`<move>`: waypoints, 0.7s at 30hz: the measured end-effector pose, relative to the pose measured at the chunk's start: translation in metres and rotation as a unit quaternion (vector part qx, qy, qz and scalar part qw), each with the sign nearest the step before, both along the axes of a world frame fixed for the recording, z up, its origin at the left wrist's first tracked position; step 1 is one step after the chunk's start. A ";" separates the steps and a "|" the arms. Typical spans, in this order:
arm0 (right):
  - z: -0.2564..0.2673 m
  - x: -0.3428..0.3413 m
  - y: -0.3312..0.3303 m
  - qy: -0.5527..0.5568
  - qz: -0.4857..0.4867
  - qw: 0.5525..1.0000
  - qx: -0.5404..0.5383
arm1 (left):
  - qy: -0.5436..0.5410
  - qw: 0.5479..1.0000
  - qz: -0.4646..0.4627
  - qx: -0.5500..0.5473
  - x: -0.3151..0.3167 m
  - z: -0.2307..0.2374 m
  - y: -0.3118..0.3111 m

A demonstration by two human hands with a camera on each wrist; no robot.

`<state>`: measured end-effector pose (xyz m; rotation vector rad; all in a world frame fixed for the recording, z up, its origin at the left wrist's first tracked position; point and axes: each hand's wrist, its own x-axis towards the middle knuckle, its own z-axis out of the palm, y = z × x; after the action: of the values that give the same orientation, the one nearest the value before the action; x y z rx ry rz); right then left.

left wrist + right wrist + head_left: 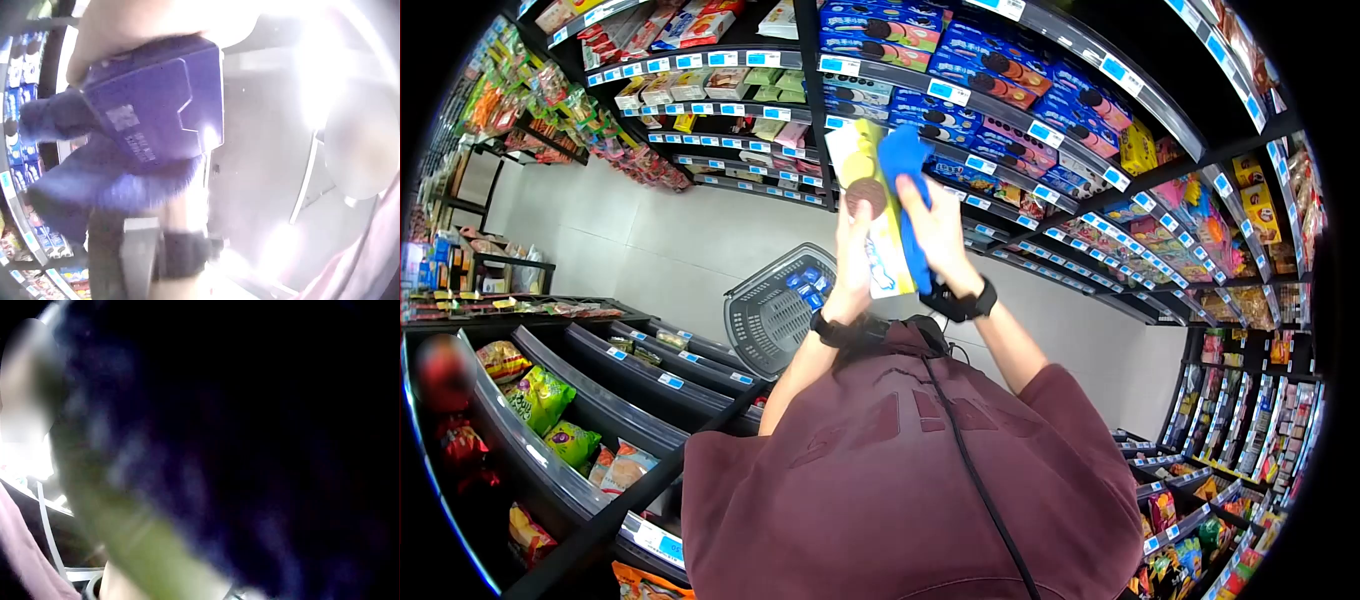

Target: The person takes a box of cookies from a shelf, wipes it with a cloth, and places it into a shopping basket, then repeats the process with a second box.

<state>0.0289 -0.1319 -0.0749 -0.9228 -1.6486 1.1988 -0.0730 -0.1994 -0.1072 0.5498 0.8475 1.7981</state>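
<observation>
A yellow-and-white cookie box (862, 172) with a dark sandwich cookie printed on it is held upright in front of the person. The left hand (855, 245) grips its left side, thumb across the printed face. On the opposite side the right hand (940, 232) holds a blue cloth (905, 155) against the box, thumb on top of the fabric. In the left wrist view the blue end flap of the box (156, 106) faces the camera, with the cloth (119, 181) bunched beside it. Dark, blurred cloth (187, 469) fills most of the right wrist view.
A grey shopping basket (750, 320) with several blue packets (808, 287) stands on the floor at left. Shelves of blue cookie boxes (1000, 60) rise ahead. Snack bags (540, 398) lie on shelves at the lower left, and a shelf edge (670, 380) runs beside the person.
</observation>
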 end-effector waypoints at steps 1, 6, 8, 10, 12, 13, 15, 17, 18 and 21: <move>-0.010 0.002 -0.010 -0.024 0.013 1.000 -0.003 | -0.006 1.000 0.028 0.012 -0.009 -0.002 0.003; -0.039 0.007 -0.068 0.064 0.046 0.996 -0.051 | -0.032 0.997 0.056 0.031 -0.053 0.000 0.001; -0.054 0.011 -0.058 0.119 0.029 0.980 -0.154 | -0.038 0.997 0.057 0.028 -0.055 0.000 0.001; -0.037 0.007 -0.053 0.202 -0.007 0.941 -0.271 | -0.035 0.998 0.038 0.030 -0.049 0.001 0.000; -0.045 0.006 -0.050 0.212 -0.003 0.944 -0.252 | 0.035 0.997 0.042 0.047 -0.035 0.002 0.003; -0.047 0.007 -0.048 0.216 0.000 0.946 -0.241 | 0.102 0.993 0.047 0.049 -0.031 0.004 0.004; -0.050 0.014 -0.051 0.206 -0.009 0.957 -0.206 | 0.134 0.990 0.022 0.043 -0.032 0.004 0.006; -0.052 0.023 -0.054 0.185 -0.017 0.969 -0.162 | 0.165 0.986 0.001 0.036 -0.036 0.001 0.007; -0.048 0.024 -0.057 0.166 -0.017 0.977 -0.134 | 0.188 0.982 0.009 0.029 -0.039 -0.003 0.009; -0.032 0.026 -0.062 0.069 -0.013 0.996 -0.047 | 0.145 0.987 -0.061 -0.036 -0.035 -0.011 0.005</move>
<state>0.0554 -0.1941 -0.1065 -0.8955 -1.4770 1.3029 -0.1083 -0.1940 -0.1185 0.8111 1.0484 1.5905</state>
